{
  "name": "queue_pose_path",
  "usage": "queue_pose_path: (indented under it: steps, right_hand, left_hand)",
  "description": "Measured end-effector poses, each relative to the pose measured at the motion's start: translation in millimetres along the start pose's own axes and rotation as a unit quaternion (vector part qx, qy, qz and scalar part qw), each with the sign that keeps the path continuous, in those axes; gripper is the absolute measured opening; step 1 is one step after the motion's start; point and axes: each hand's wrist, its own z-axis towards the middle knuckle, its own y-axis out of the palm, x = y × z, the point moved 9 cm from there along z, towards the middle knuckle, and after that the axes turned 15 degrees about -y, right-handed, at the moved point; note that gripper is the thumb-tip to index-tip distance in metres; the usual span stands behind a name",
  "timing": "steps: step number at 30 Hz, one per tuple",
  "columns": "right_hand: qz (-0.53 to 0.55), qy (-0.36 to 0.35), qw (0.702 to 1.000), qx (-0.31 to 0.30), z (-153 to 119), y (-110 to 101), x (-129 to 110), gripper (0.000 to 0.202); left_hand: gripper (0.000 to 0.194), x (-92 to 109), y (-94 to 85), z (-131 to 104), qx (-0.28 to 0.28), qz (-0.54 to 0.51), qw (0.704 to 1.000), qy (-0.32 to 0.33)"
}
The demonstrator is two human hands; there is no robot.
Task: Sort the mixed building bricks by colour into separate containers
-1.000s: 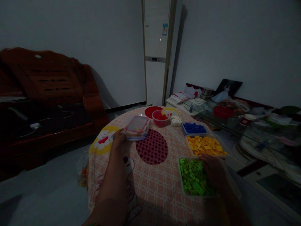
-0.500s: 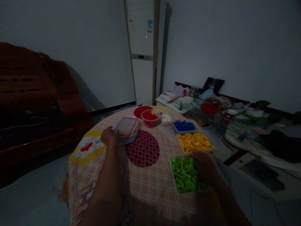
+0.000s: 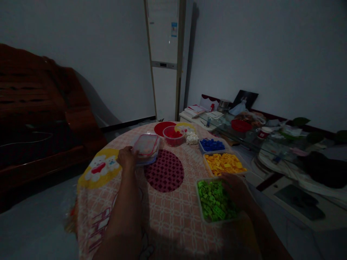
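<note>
My left hand is at the left edge of a stack of clear containers and lids, its fingers curled against the side. My right hand lies over the right rim of a clear box of green blocks; its fingers are dark and hard to make out. Just beyond is a box of yellow blocks, and behind that a box of blue blocks. A round clear bowl holds red pieces, beside a pile of white pieces.
A patterned cloth covers the round table. A red disc lies at its far edge. On the right, a cluttered glass stand holds a red bowl and a paper cup. A wooden bench is on the left.
The view has shifted slightly. Both hands stay in nearly the same places, my left at the container stack and my right at the green box.
</note>
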Motion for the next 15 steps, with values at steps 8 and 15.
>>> queue_pose_path:
  steps: [8, 15]
  right_hand:
    - [-0.001, 0.008, 1.000, -0.005, 3.7, 0.9, 3.7, 0.035]
    - [-0.038, 0.014, 0.999, -0.017, 5.5, 5.2, 4.8, 0.036]
  left_hand:
    - [0.041, -2.1, -0.6, 2.4, -0.024, -0.031, 0.999, 0.002]
    - [0.037, -5.7, -3.3, -0.9, 0.005, -0.061, 0.998, 0.022]
